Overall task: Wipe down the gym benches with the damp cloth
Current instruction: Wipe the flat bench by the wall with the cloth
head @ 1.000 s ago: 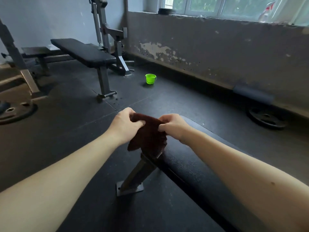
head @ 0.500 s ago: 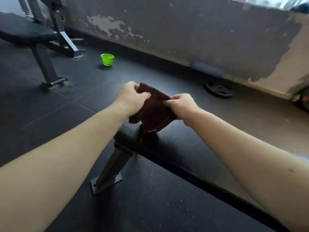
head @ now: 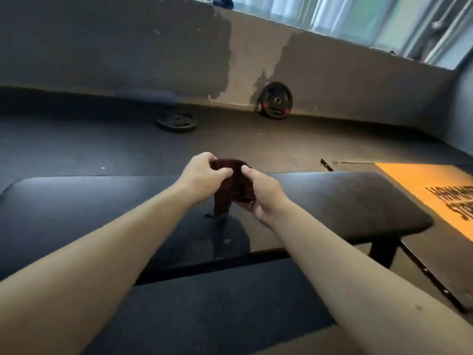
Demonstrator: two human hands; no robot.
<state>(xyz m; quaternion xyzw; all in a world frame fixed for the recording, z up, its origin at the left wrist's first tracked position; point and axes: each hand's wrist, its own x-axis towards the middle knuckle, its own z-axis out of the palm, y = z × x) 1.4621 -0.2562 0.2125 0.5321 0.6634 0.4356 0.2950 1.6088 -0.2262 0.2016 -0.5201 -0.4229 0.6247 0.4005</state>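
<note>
A black padded gym bench runs across the view from left to right in front of me. Above its middle I hold a dark reddish-brown cloth, bunched and hanging down, its lower end just above the pad. My left hand pinches the cloth's upper left edge. My right hand grips it from the right with fingers curled under it. Both forearms reach in from the bottom of the frame.
A weight plate lies flat on the dark rubber floor beyond the bench. Another plate leans against the peeling wall. An orange lettered platform lies at the right, with a black bar along its edge.
The view has swung to the right: the far bench and green cup have left the frame. The bench now lies crosswise before me. Both hands still hold the cloth, now closer together.
</note>
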